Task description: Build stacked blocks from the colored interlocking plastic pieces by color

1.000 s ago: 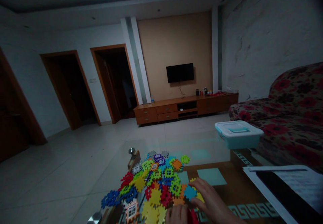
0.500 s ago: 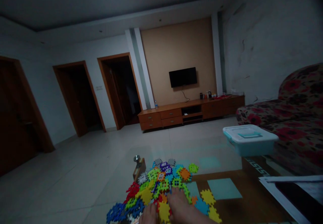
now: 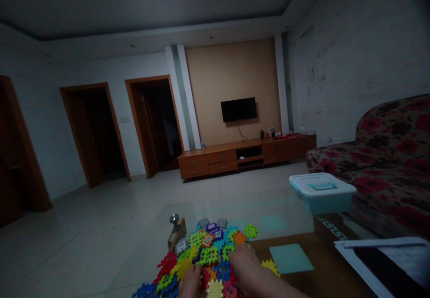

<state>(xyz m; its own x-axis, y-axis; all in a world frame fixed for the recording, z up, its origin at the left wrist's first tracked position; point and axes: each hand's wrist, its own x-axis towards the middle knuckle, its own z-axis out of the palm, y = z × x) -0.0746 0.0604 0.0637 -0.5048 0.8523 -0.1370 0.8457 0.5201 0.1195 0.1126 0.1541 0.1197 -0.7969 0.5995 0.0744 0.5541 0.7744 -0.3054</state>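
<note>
left hand point(image 3: 190, 284) flat on puzzle tiles point(image 3: 208, 249) | right hand point(image 3: 245, 269) flat, tiles beneath

A dim, underexposed room, corners falling to near black. Faint cool light lies on the pale tiled floor point(image 3: 101, 244) and mirrors off the glass tabletop point(image 3: 268, 219) (a soft sheen, no hard glare). The wide lens bows walls and door frames at the edges. Both hands point(image 3: 242, 271), low in frame, are slightly blurred, shadows soft and shapeless.

White-lidded teal box point(image 3: 321, 193), papers point(image 3: 386, 262), floral sofa point(image 3: 379, 163), wall-mounted television point(image 3: 238, 109) above wooden cabinet point(image 3: 247, 154).
</note>
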